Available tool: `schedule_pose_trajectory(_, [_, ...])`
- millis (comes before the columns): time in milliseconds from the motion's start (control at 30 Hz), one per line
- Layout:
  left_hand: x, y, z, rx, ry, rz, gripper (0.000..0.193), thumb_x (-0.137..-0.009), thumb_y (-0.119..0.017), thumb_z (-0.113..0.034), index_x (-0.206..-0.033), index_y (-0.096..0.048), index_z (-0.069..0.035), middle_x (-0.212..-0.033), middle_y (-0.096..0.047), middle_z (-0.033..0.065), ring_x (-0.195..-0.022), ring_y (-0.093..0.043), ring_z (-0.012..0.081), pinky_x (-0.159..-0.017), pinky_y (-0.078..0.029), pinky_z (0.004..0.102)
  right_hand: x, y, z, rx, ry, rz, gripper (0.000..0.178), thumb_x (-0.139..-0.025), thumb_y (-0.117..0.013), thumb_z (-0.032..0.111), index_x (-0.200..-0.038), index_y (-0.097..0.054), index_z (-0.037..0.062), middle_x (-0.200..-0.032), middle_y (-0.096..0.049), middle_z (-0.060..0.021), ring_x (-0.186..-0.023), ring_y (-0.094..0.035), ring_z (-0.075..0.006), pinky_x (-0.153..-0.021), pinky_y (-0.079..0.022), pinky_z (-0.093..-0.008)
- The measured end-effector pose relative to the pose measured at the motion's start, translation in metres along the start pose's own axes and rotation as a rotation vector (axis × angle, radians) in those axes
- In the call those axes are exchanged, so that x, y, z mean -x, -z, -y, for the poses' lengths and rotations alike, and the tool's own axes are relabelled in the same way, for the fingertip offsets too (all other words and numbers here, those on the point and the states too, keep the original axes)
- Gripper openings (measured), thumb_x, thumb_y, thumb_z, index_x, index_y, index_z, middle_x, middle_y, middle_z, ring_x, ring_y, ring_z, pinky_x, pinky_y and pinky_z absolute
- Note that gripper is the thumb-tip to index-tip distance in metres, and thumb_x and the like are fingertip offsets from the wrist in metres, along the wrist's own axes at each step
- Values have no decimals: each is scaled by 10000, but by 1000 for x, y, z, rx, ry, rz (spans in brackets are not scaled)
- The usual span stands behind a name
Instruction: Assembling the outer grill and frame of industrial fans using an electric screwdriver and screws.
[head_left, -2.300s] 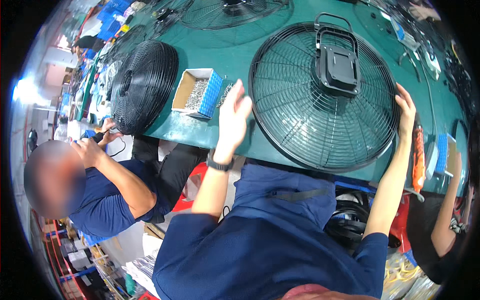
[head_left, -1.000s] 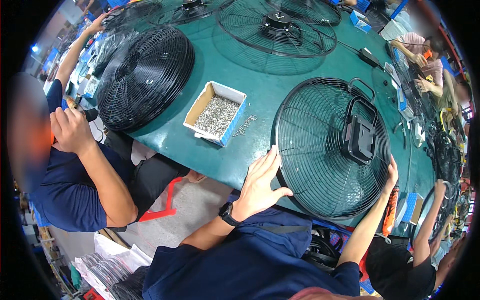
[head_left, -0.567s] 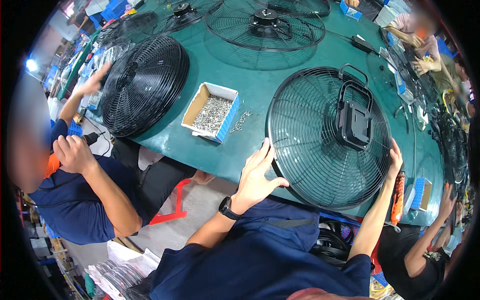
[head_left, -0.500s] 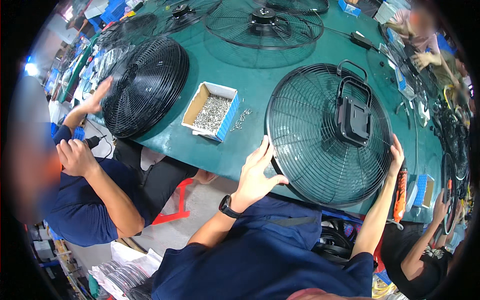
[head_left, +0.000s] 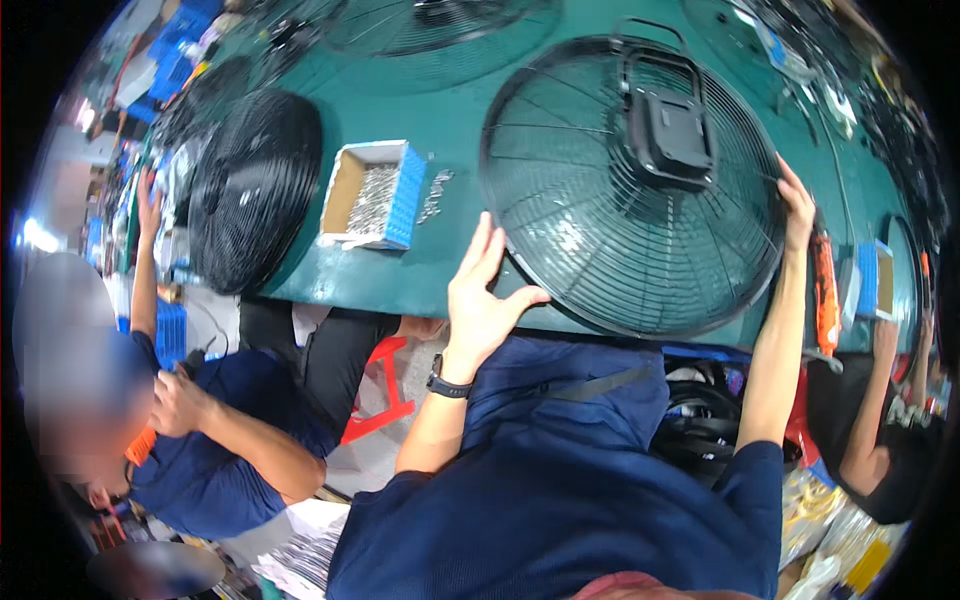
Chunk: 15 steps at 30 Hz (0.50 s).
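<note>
A round black fan with a wire guard (head_left: 560, 240) lies on the green table in front of me. On its upper side sits a black motor box (head_left: 672, 138) with a tubular handle bracket. At the fan's near left rim is my left hand (head_left: 482, 305), fingers straight and thumb spread wide, its fingertips by the edge. My right hand (head_left: 797, 212) holds the right side of the rim with its fingers along it; the thumb is hidden. Just right of that hand lies an orange-and-black handheld tool (head_left: 825, 290).
A blue-and-white carton of small screws (head_left: 372, 198) stands left of the fan, with loose screws (head_left: 436, 195) beside it. Another fan (head_left: 255, 190) leans farther left, near a seated co-worker (head_left: 240, 430). More fans (head_left: 440, 25) lie at the back. A blue box (head_left: 875, 280) is at right.
The whole view has shifted, so the table and fan appear higher in the picture. Both my hands stay at the fan's rim. The co-worker's raised hand has moved away from the left fan.
</note>
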<state>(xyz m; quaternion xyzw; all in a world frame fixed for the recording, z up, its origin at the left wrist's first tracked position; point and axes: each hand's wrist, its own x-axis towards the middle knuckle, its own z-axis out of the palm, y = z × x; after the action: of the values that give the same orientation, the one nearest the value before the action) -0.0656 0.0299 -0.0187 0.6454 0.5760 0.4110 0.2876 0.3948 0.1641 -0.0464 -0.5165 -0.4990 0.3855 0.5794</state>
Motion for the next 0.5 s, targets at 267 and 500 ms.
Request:
schedule_pose_trajectory(267, [-1,-10,0,-31,-36,11,807,-592,-838,-125,-1282,-466,64,-1433,-344,216,-1302,-389,305,-1058,-328,374,3,1,-5,140,80,-92,442,-758,-596,185,-1166,-628,19,-1132,-641,-90,-1046,-560,-146,-945,-379,-248])
schedule_pose_trajectory(500, [0,-11,-3,-38,-20,41,825,-611,-830,-123,-1305,-429,73,-1453,-312,213,-1325,-352,299,-1079,-288,373,2,-3,-7,101,61,-84,450,-762,-593,184,-1174,-616,4,-1110,-640,-115,-1023,-568,-160,-930,-389,-248])
